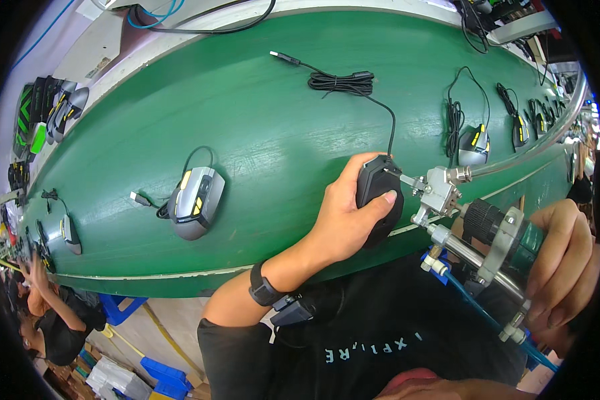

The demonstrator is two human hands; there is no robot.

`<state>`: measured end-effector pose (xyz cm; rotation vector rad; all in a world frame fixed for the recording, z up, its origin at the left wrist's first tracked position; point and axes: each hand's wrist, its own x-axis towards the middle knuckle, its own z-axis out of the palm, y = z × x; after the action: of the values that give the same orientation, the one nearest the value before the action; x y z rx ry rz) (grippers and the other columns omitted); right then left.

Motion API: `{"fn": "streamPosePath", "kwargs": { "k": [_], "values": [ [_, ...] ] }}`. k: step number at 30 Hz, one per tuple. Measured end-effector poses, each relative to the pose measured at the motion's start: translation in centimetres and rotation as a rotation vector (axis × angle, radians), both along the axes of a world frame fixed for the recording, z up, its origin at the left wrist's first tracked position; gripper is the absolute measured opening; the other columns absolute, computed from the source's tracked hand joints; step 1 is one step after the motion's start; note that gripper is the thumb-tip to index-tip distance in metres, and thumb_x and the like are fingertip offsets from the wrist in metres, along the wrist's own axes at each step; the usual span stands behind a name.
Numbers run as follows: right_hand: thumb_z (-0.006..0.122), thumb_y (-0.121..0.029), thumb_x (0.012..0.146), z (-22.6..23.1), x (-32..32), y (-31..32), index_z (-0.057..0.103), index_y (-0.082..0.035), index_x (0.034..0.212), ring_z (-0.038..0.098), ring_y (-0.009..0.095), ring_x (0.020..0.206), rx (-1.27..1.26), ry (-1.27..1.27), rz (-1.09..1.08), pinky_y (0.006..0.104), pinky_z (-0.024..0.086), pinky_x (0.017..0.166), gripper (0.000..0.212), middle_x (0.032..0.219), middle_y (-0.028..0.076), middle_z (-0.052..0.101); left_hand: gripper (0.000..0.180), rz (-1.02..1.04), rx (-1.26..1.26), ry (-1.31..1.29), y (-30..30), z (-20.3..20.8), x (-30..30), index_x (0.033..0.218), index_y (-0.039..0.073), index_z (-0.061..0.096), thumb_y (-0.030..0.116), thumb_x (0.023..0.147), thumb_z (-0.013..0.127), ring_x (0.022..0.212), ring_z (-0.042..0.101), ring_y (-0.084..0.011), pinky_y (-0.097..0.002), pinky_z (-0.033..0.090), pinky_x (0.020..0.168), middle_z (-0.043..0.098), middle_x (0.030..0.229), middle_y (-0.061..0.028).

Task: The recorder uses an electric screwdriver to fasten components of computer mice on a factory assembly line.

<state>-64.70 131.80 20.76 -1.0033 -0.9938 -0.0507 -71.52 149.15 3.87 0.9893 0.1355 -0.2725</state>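
My left hand (pixel 345 217) grips a black computer mouse (pixel 378 181), its dark underside facing up and the thumb lying across it. The mouse's cable runs away from me to a tied coil (pixel 340 83) and a USB plug (pixel 285 58) on the green belt. At the right, my right hand (pixel 565 263) is wrapped round the rear of a metal dispensing gun (pixel 440 190) with a black ribbed cap and a dark green cylinder. Its thin nozzle points left, with the tip at the far end of the mouse; whether it touches I cannot tell.
A grey mouse (pixel 197 203) with yellow accents lies on the green belt (pixel 267 153) to the left. More corded mice (pixel 475 147) stand along the right. A clear hose (pixel 540 155) arcs from the gun. At far left, another person's arm (pixel 50 293) reaches beside the belt.
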Motion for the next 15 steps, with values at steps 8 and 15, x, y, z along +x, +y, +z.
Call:
{"fn": "streamPosePath", "kwargs": {
  "k": [8,15],
  "values": [
    [0.068,0.012,0.068,0.4,0.4,0.6,0.059,-0.005,0.056,0.062,0.013,0.052,0.002,0.029,0.093,0.0205,0.054,0.050,0.023,0.060,0.007,0.064,0.045,-0.029,0.025,-0.053,0.2,0.2,0.0,0.131,0.001,0.046,0.005,0.090,0.065,0.110,0.057,-0.0139,-0.0305,0.044,0.098,0.061,0.119,-0.0083],
    [0.071,0.007,0.072,-0.3,0.2,2.0,0.063,-0.007,0.059,0.062,0.014,0.051,-0.044,0.036,0.042,0.0201,0.054,0.053,0.021,0.070,0.008,0.068,0.046,-0.008,0.097,-0.057,1.8,-0.1,-0.7,0.131,0.001,0.046,0.007,0.090,0.065,0.107,0.057,-0.0131,-0.0295,0.046,0.095,0.062,0.119,-0.0082]
  ]
}}
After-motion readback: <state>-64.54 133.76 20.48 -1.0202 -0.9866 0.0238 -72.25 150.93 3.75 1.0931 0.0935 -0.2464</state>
